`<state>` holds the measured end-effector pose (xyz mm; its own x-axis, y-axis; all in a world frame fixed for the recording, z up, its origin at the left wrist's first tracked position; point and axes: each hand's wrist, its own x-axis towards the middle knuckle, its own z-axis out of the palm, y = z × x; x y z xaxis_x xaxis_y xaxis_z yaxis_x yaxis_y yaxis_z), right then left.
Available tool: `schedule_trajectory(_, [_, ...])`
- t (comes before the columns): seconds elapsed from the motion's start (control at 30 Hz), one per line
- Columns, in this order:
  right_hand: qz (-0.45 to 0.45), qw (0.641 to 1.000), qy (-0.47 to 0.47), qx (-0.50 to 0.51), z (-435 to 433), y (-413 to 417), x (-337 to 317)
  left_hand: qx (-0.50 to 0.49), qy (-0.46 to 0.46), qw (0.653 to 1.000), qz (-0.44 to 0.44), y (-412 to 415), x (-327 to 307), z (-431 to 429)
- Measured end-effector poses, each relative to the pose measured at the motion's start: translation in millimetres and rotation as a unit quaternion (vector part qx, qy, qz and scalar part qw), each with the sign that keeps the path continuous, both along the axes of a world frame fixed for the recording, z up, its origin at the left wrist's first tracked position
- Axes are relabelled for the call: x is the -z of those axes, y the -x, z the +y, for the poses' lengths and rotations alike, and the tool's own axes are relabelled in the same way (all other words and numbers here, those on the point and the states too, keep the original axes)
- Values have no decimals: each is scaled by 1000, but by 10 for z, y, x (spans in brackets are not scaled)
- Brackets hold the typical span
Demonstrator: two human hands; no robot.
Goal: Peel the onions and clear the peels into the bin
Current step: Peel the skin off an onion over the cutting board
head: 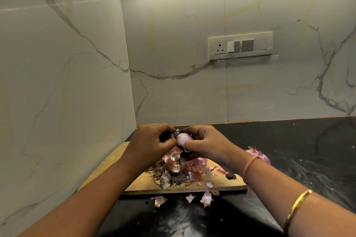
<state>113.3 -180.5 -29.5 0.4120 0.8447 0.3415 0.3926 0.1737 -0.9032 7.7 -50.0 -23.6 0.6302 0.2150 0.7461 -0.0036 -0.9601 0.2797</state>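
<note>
I hold a small pale purple onion [182,139] in the air above a wooden cutting board [107,163]. My right hand [206,145] grips its right side with thumb and fingers. At the onion's left end my left hand [152,140] pinches the skin near the tip. A heap of dry brown and pink onion peels [173,171] lies on the board under my hands. Several peel scraps [206,198] sit on the black counter in front of the board. Another purple onion [260,155] rests on the counter behind my right wrist, partly hidden.
The black counter [289,140] runs to the right and toward me. White marble-look walls close in the left side and the back. A switch and socket plate [240,45] is on the back wall. No bin is in view.
</note>
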Motion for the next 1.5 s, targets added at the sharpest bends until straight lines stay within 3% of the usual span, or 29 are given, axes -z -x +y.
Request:
schedule_trajectory(0.1, [1,1000,-5,-1,8,-10,7,-11,54,998,-12,-42,34,-2])
schedule_trajectory(0.27, [-12,1000,1,6,32,-33,19,-55,71,996,0,-77,58,81])
schedule_trajectory(0.47, [39,999,-7,10,18,-86,29,-94,75,990,69,-65,94,247])
schedule_trajectory(0.67, [-115,989,5,92,34,-90,40,-47,107,992,42,-51,52,171])
schedule_trajectory(0.97, [-208,969,2,133,75,-65,52,50,120,991,12,-21,47,22])
schedule_trajectory(1.13, [-266,952,-1,149,87,-41,56,21,40,998,42,4,28,23])
schedule_trajectory(1.37, [-232,964,12,127,84,-25,48,-8,-39,999,22,-7,29,49])
schedule_trajectory(1.5, [-195,974,13,115,88,-52,42,-4,47,999,-5,-19,34,67])
